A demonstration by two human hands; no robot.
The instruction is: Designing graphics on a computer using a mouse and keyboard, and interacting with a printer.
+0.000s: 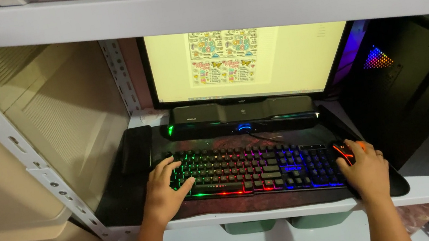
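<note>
1. Resting on the keyboard at its 9 o'clock end, the left hand lies spread, gripping nothing.
2. Right hand loosely cups the mouse, at 3 o'clock of the keyboard.
3. Monitor, at 12 o'clock, shows a colourful sticker sheet on pale yellow.
4. Speaker bar sits between them.

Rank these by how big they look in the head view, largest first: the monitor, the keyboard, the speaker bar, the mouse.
1. Monitor
2. Keyboard
3. Speaker bar, though it sits farther back than the keyboard
4. Mouse, mostly covered by the right hand
</note>
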